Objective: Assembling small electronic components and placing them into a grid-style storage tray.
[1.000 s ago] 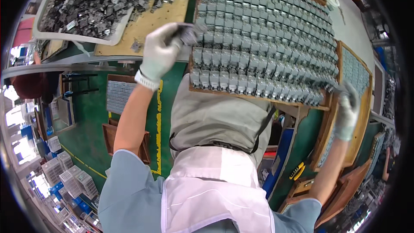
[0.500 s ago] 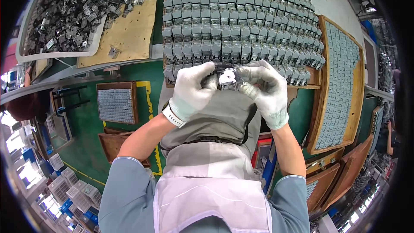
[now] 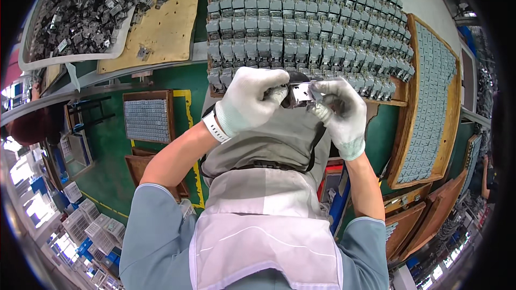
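Both of my hands wear white work gloves, darkened at the fingertips. Between them is a small shiny metal part (image 3: 302,92) with a flat bright face and small dark holes. My left hand (image 3: 250,99) pinches its left side, thumb and fingers closed together. On the other side, the fingers of my right hand (image 3: 344,115) are bent around the part's right edge. Just beyond the hands stand rows of grey block-shaped units with metal parts (image 3: 269,26), packed closely on a wooden tray (image 3: 399,92). Fingers hide some of the part's edges.
At the far left, a white-rimmed bin (image 3: 80,60) holds a heap of small metal parts, beside a wooden board (image 3: 174,27) with one loose piece. To the right, a wooden-framed tray (image 3: 402,161) holds grey pieces. Another framed tray (image 3: 171,115) sits low at the left over the green floor.
Both hands have shifted slightly right in the picture with the metal part, which appears turned a little. The scene around has also shifted slightly as the view moved.
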`<state>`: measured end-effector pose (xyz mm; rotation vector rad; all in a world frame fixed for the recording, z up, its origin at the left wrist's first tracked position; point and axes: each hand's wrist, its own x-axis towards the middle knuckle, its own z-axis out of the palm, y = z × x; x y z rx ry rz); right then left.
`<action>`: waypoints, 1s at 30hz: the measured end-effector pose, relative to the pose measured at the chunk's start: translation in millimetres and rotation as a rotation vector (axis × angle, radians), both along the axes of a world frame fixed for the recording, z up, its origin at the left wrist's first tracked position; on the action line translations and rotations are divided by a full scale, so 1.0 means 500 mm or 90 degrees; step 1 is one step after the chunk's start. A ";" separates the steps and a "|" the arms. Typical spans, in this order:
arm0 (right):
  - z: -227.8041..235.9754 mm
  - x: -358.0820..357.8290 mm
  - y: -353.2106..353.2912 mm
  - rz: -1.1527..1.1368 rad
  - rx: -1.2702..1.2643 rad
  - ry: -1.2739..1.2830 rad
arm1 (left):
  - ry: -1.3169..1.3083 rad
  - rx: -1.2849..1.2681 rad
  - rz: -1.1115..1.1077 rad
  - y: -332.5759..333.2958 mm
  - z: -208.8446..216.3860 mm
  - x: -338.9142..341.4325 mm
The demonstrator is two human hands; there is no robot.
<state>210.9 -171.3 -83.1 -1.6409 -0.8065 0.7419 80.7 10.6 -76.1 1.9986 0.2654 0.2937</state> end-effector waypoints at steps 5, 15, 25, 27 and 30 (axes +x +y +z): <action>-0.027 0.005 -0.012 0.053 0.022 0.050 | -0.015 -0.035 -0.064 0.003 -0.001 0.000; -0.006 0.019 -0.027 -0.079 0.048 0.199 | -0.125 0.034 0.103 -0.063 -0.024 0.048; 0.026 0.151 -0.150 -0.346 0.003 -0.321 | -0.098 0.145 -0.036 -0.096 -0.034 0.099; 0.023 0.220 -0.226 -0.420 -0.165 -0.394 | -0.058 0.061 0.011 -0.086 -0.028 0.097; 0.000 0.267 -0.234 -0.164 -0.347 -0.555 | -0.048 0.088 -0.020 -0.085 -0.020 0.098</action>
